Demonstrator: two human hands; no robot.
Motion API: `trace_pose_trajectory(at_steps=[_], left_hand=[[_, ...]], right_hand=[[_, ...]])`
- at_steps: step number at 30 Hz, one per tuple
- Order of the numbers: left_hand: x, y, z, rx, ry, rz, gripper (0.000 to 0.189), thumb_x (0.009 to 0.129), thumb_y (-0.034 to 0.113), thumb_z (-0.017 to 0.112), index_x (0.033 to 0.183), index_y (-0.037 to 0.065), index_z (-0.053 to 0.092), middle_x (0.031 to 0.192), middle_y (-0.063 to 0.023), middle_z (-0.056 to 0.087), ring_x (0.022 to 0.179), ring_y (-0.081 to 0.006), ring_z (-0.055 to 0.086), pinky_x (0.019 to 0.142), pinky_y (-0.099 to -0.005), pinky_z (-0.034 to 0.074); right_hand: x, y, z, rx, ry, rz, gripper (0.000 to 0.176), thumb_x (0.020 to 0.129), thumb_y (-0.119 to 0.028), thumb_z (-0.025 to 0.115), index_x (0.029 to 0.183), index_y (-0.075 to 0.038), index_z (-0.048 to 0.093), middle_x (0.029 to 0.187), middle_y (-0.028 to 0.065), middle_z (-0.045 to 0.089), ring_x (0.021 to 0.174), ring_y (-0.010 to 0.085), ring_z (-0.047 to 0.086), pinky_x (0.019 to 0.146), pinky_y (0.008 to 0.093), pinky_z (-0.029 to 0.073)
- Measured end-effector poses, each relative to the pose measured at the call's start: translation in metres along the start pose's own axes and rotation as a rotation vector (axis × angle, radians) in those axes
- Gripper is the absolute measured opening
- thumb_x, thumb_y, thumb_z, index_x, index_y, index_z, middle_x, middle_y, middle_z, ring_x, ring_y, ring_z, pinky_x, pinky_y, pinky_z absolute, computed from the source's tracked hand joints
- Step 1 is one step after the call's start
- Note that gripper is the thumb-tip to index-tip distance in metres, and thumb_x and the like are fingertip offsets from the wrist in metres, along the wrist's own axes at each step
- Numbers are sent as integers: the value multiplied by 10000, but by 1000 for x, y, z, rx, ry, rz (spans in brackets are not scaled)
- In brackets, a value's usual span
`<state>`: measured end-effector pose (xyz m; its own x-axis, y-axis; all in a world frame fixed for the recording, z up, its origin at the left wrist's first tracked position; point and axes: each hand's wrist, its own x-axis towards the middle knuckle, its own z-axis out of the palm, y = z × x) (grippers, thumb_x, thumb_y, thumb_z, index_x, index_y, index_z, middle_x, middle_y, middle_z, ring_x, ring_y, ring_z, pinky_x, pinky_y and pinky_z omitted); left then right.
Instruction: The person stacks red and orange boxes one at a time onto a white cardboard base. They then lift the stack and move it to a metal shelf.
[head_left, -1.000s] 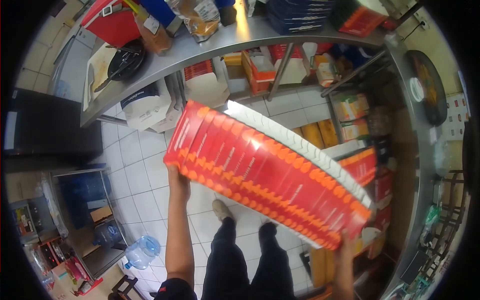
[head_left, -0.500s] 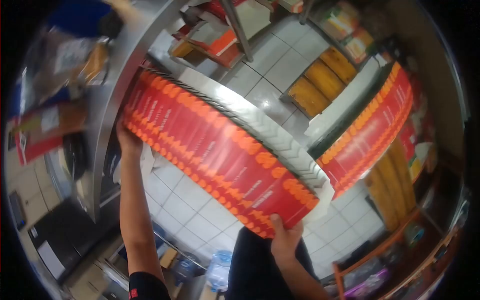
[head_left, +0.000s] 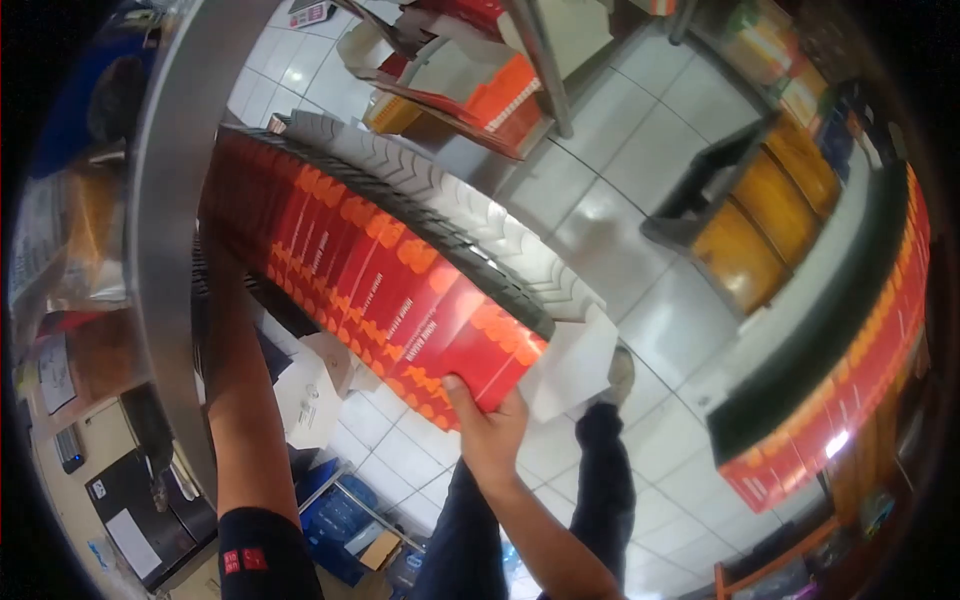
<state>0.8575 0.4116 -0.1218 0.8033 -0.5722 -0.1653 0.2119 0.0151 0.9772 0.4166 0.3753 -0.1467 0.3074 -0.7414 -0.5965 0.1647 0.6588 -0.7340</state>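
A long stack of folded red cartons with orange patterns (head_left: 370, 285) lies slantwise across the middle, its left end in shade beneath a metal table edge. My right hand (head_left: 490, 430) grips the near right end, thumb on the red face and fingers mostly hidden. At the shaded far left end, my left hand (head_left: 222, 265) holds the stack, its fingers hard to see. White and dark carton flaps show along the stack's upper side. Another row of similar red cartons (head_left: 850, 390) curves along the right, touched by neither hand.
The metal table edge (head_left: 165, 240) runs down the left. Beyond the stack are an orange-and-white carton (head_left: 500, 100) on a rack and a black crate with yellow packs (head_left: 765, 220) on the tiled floor (head_left: 600, 220). Blue water bottles (head_left: 335, 520) stand below.
Both hands and the stack have moved left, and the stack's left end has gone under the table edge. The other carton row now appears farther right, and a foot has come into view.
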Motion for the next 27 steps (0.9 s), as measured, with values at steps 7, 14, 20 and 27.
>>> trace_pose_trajectory(at_steps=[7, 14, 20, 27], left_hand=[[101, 18, -89, 331, 73, 43, 485, 1023, 279, 413, 1483, 126, 432, 1378, -111, 558, 1249, -285, 550, 1038, -461, 469], [193, 56, -210, 830, 174, -20, 477, 1028, 248, 405, 1493, 147, 425, 1366, -117, 558, 1248, -293, 548, 1004, -475, 497], [163, 4, -160, 957, -27, -114, 467, 998, 235, 507, 1432, 78, 436, 1208, -69, 575, 1011, -253, 619, 845, -383, 542], [196, -16, -205, 838, 90, -251, 500, 1009, 391, 511, 1267, -35, 534, 1187, -153, 634, 1079, -348, 611, 921, -436, 482]], right_hand=[[58, 61, 79, 155, -99, -107, 240, 868, -57, 755, 1075, 25, 666, 950, 82, 709, 840, 129, 653, 746, 279, 512], [84, 93, 164, 254, -168, -154, 240, 894, -105, 725, 1099, 4, 665, 977, 132, 686, 872, 237, 690, 743, 321, 523], [89, 120, 199, 61, -423, -207, 358, 945, -121, 642, 1258, 32, 557, 1265, 226, 569, 992, 395, 655, 844, 399, 556], [96, 113, 193, 127, -603, 22, 490, 947, -144, 665, 1368, 1, 459, 1268, 196, 597, 1151, 353, 621, 932, 401, 519]])
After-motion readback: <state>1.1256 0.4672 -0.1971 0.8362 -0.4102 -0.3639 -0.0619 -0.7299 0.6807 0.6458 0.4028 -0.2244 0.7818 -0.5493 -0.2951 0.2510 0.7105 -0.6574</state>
